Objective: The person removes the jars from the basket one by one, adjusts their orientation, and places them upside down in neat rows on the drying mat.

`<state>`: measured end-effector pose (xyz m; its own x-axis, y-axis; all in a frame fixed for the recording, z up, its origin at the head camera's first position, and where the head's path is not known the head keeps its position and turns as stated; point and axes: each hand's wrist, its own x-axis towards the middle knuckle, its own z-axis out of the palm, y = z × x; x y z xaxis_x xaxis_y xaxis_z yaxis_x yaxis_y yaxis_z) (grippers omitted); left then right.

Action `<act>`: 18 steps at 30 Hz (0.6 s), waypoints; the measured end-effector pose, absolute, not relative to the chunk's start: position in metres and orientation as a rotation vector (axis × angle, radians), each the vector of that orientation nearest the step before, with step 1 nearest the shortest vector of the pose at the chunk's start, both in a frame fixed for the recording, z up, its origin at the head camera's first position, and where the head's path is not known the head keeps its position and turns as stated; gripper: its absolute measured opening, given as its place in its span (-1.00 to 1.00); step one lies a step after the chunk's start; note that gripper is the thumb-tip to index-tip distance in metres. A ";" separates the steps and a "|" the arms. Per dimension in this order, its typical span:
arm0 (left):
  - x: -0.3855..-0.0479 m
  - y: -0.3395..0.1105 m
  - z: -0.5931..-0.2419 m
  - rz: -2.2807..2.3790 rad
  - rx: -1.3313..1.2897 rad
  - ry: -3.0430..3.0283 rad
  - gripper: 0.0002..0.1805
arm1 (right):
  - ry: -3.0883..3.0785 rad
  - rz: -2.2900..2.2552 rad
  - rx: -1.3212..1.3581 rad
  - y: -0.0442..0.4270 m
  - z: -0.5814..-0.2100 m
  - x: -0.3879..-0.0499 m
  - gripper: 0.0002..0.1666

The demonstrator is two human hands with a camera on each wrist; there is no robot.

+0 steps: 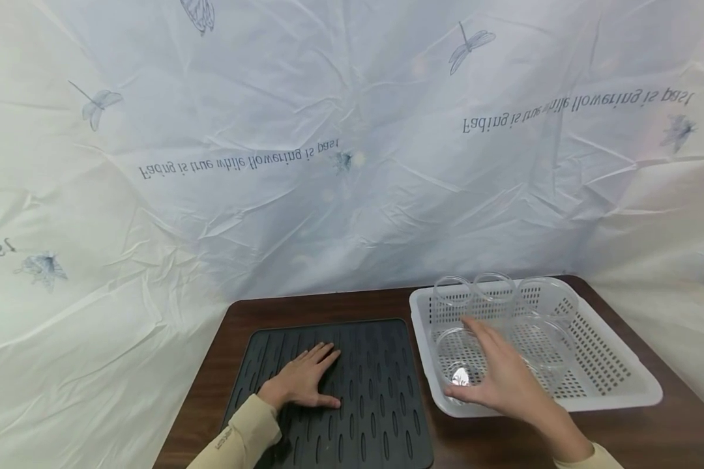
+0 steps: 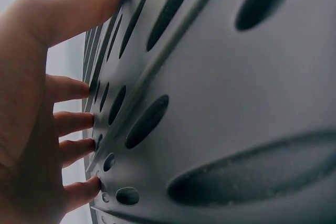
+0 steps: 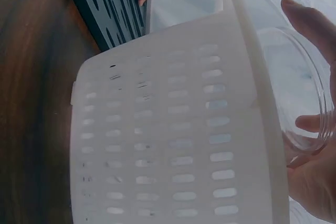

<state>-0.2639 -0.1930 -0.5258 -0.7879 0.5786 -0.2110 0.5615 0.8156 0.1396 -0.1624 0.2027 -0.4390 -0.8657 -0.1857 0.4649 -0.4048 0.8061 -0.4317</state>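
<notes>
The left hand point(image 1: 306, 380) rests with spread fingers on a dark ribbed mat point(image 1: 381, 391); in the left wrist view its fingertips touch the slotted surface point(image 2: 210, 87). Over the near left part of a white perforated basket point(image 1: 628, 397), the right hand point(image 1: 504, 374) is spread around a clear round container point(image 1: 459, 348), thumb apart from the fingers. In the right wrist view that hand point(image 3: 315, 166) is behind the clear rim point(image 3: 320, 93), beyond the basket wall point(image 3: 168, 129); whether it touches the container, I cannot tell.
Several other clear round containers stand in the basket, among them one at the back point(image 1: 494, 286). Mat and basket lie side by side on a dark brown wooden table point(image 1: 199, 404). A pale printed sheet point(image 1: 352, 215) hangs behind the table.
</notes>
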 end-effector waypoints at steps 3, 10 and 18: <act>-0.263 -0.193 -0.526 0.093 0.874 2.754 0.17 | -2.588 0.793 0.456 0.205 -0.439 -0.160 0.45; -0.262 -0.192 -0.524 0.092 0.873 2.750 0.17 | -2.590 0.899 0.514 0.211 -0.443 -0.161 0.52; -0.262 -0.192 -0.526 0.092 0.869 2.751 0.17 | -2.576 0.994 0.549 0.219 -0.448 -0.162 0.47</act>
